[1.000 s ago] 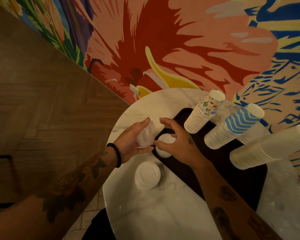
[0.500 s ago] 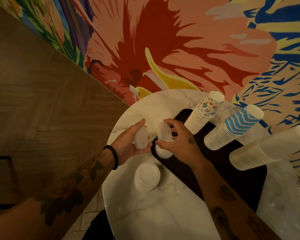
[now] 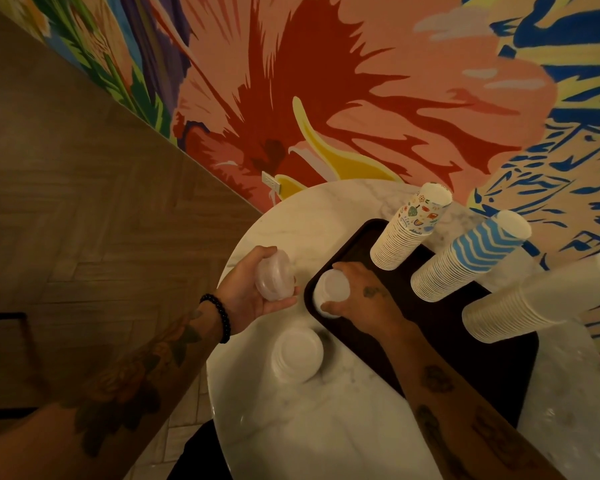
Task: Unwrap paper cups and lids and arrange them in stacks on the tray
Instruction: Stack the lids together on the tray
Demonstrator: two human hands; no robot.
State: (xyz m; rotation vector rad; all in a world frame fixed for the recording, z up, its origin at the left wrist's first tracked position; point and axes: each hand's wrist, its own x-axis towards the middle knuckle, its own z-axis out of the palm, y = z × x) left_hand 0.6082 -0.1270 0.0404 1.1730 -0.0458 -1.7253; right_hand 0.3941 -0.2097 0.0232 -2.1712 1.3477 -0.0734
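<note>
- Left hand (image 3: pixel 246 294) is over the marble table (image 3: pixel 291 427), fingers curled round a bundle of lids (image 3: pixel 274 279) held on its side, just off the left edge of the dark tray (image 3: pixel 499 372).
- Right hand (image 3: pixel 368 299) is draped over a short lid stack (image 3: pixel 330 289) in the tray's near-left corner, thumb and fingers closed on its sides.
- A second lid pile (image 3: pixel 297 355) stands on the table outside the tray, with no hand on it.
- Three cup stacks line the tray's far side: patterned stack (image 3: pixel 413 230), blue-wave stack (image 3: pixel 471 258), plain stack (image 3: pixel 534 306).
- Risk: the lid stack sits hard against the tray corner, so a sideways push from the right hand could tip it over the rim.
- Risk: the tilted bundle may fan out and spill if the left hand's hold slackens.
- Risk: the right forearm lies near the tall cup stacks, and a careless sweep would topple them.
- Unclear: whether wrap covers the bundle. It looks glossy, but I cannot confirm it.
- The cup stacks appear to lean, and I cannot tell how much of that is the wide lens.
- The plain stack is cut off at the right edge.
- A pale crinkled sheet (image 3: pixel 568 410) lies to the right, possibly discarded wrap.
</note>
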